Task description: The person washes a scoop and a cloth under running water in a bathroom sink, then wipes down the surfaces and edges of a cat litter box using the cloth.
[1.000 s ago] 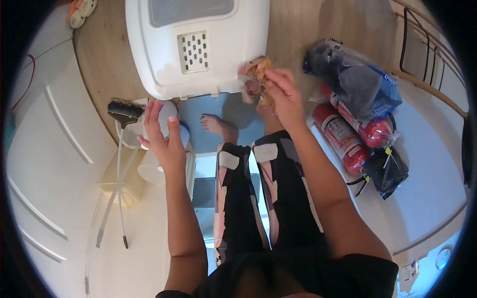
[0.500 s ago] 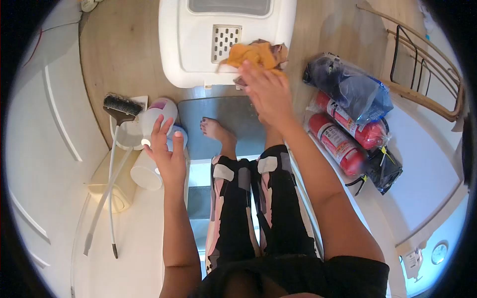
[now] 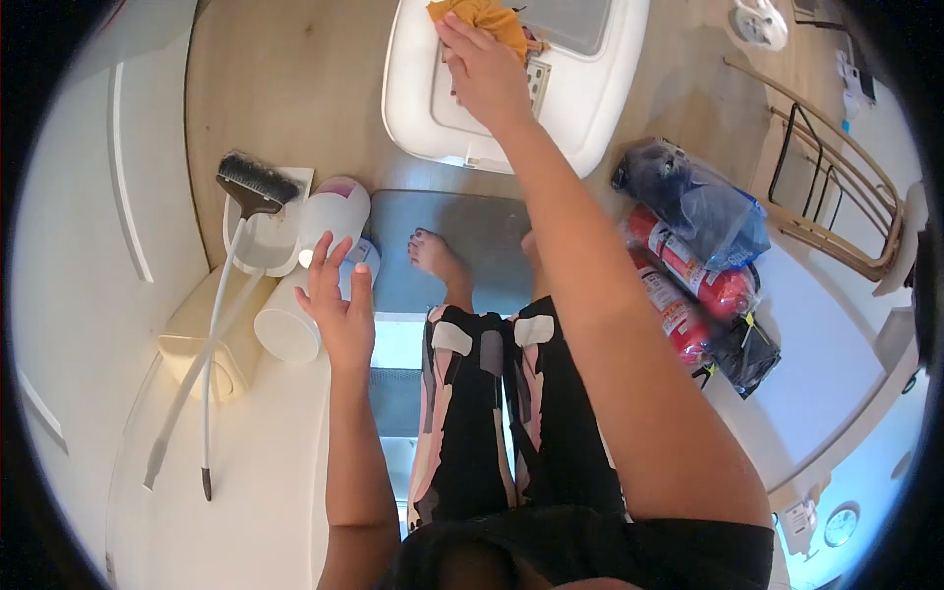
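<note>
One orange cloth (image 3: 497,25) is under the right hand (image 3: 487,79), near the left edge of the white box (image 3: 580,118), maybe so it won't slip; I can't tell if fingers grip. The left hand (image 3: 341,313) hangs loose, empty.

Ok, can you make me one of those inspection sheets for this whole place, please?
Surface: light-brown wood-look floor; flat grey mat or step by a bare foot.
Job's things: crumpled orange cloth against a white plastic box.
Hands: right hand over the cloth, grip unclear; left hand raised, fingers spread, holding nothing visible.
Clutter: black-bristled, long-handled broom by a white plastic dustpan; two red cylinders with pale labels; clear plastic bag with dark contents beside them.
Cables: nothing certain; top right is too small to tell.
Surroundings: white panelled door left; curved brown rack with black wire right; round white clock lower right.
</note>
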The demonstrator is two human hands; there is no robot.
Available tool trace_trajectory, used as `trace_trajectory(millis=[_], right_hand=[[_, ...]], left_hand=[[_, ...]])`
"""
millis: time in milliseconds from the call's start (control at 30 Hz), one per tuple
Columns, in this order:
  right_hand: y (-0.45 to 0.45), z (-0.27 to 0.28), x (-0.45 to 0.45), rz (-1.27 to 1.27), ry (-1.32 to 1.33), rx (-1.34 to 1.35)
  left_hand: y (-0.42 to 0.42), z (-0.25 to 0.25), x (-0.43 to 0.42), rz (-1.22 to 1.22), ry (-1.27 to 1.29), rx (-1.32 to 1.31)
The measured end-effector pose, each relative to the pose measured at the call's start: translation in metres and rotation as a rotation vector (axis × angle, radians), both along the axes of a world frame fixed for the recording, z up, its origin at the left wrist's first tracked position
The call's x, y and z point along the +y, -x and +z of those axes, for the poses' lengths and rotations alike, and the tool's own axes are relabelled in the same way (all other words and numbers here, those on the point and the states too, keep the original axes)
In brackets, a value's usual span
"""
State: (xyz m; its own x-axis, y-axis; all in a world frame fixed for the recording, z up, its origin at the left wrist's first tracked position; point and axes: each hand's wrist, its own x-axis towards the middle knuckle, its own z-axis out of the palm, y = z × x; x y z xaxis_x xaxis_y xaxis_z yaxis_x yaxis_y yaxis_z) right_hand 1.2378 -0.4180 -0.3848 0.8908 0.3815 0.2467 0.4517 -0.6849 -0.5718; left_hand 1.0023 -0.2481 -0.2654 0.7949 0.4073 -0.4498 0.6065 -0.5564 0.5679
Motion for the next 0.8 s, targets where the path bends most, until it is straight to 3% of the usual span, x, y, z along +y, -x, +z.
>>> trace_trajectory(millis=[100, 167, 300, 400, 467, 567, 800], right_hand=[[0.021, 0.008, -0.001, -0.050, 0.023, 0.087], [0.053, 0.015, -0.015, 0.102, 0.076, 0.138], [0.096, 0.052, -0.036, 0.171, 0.177, 0.138], [0.102, 0.064, -0.065, 0.075, 0.340, 0.142], [0.108, 0.068, -0.090, -0.075, 0.558, 0.307], [0.107, 0.078, -0.122, -0.142, 0.693, 0.276], [0.048, 0.039, -0.135, -0.229, 0.722, 0.072]], left_hand=[[0.003, 0.000, 0.005, 0.012, -0.012, 0.022], [0.001, 0.005, 0.005, 0.014, -0.022, 0.023], [-0.005, 0.010, 0.006, 0.008, -0.038, 0.048], [-0.011, 0.017, 0.005, 0.007, -0.041, 0.038], [-0.015, 0.019, 0.004, 0.004, -0.035, 0.032], [-0.018, 0.020, 0.002, 0.011, -0.035, 0.031], [-0.033, 0.019, -0.009, 0.029, -0.083, 0.086]])
